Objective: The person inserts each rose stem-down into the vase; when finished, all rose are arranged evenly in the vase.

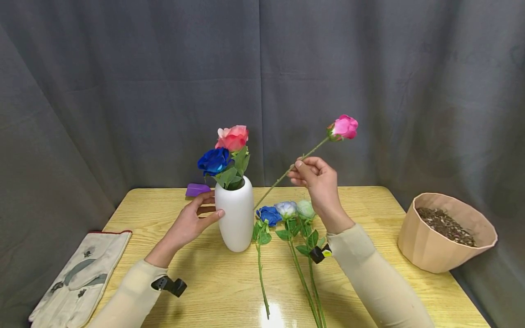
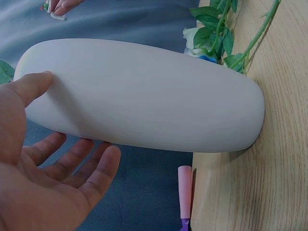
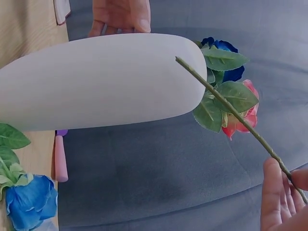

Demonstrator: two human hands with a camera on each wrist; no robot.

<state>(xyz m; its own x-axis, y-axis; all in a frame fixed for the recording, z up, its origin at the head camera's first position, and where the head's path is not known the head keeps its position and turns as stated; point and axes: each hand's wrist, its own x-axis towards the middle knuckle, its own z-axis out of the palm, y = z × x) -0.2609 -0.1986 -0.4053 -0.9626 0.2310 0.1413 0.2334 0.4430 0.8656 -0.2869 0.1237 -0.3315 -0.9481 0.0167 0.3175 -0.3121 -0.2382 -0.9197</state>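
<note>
A white vase stands upright on the table, holding a coral-pink flower and a dark blue rose with green leaves. My left hand steadies it from the left, thumb on the near side and fingers toward the far side. Between thumb and fingertips, my right hand pinches the stem of a pink rose. That stem slants down and left, its bare lower end overlapping the vase near the mouth in the right wrist view.
Blue, pale lilac and pale green flowers lie right of the vase, stems toward me. A planter with soil stands at right, gloves lie at left. Behind the vase is a purple tool with a pink handle.
</note>
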